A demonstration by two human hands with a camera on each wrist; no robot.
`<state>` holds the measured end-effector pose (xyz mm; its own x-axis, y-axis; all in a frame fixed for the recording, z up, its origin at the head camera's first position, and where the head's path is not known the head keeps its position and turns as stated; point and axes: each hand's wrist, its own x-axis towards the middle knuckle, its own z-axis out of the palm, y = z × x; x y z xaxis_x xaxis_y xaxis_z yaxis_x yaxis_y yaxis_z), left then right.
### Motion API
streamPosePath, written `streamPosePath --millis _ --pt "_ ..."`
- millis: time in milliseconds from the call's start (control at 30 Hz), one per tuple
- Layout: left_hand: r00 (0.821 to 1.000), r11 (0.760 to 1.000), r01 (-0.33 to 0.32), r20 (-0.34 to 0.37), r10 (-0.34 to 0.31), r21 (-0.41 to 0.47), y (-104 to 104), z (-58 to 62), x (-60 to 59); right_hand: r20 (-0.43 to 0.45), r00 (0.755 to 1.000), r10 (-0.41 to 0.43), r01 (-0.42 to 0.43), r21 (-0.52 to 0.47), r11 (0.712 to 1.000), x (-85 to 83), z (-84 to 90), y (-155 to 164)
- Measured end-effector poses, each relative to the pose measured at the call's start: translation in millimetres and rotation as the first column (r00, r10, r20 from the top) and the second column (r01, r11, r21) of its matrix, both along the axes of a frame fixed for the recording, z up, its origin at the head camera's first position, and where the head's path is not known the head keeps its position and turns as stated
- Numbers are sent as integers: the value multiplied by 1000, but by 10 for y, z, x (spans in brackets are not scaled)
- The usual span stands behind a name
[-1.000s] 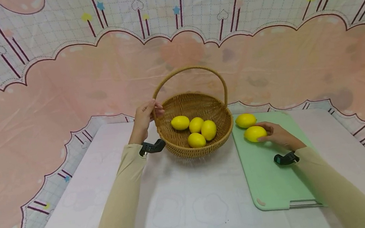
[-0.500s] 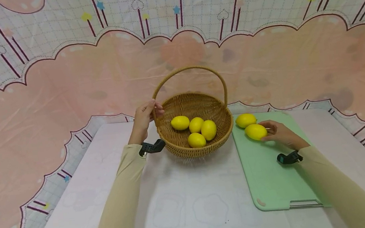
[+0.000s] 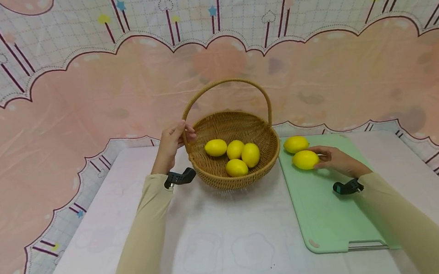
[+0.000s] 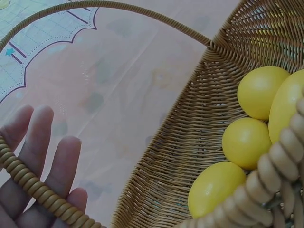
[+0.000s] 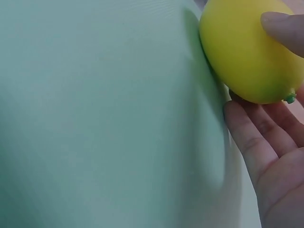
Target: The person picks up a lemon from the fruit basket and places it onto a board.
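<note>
The right hand [image 3: 337, 161] has nudged the near lemon [image 3: 305, 159] slightly left on the cutting board [image 3: 330, 219], fingers [image 5: 247, 137] and thumb now curled around it, so a lift looks close. The left hand [image 3: 170, 142] still holds the basket [image 3: 241, 178] by its handle, fingers straight behind the handle, steady as before.

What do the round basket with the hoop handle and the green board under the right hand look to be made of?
The round tan basket with the hoop handle looks like woven wicker or rattan: matt strands, coiled wrapping on the handle. The light green board looks like smooth, matt plastic, uniform in colour with rounded corners. Neither material is certain from the look alone.
</note>
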<state>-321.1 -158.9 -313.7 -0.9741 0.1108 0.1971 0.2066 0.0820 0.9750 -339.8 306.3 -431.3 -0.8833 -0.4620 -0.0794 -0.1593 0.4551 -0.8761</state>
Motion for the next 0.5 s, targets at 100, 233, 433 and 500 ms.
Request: streamPosePath --millis 100,233,433,500 --pt "1000 1000 -2 3 2 -5 0 -3 1 11 1000 3 -3 -2 1000 -6 -2 6" --pt "1000 1000 -5 3 5 -4 2 -1 7 24 1000 -6 6 -19 1000 -11 -4 7" --pt "1000 1000 0 0 0 4 0 -8 -12 33 999 -25 28 -67 997 -19 -14 -4" --pt "1000 1000 0 -1 0 10 -13 -44 -55 34 999 -29 31 -53 998 -24 -15 -8"
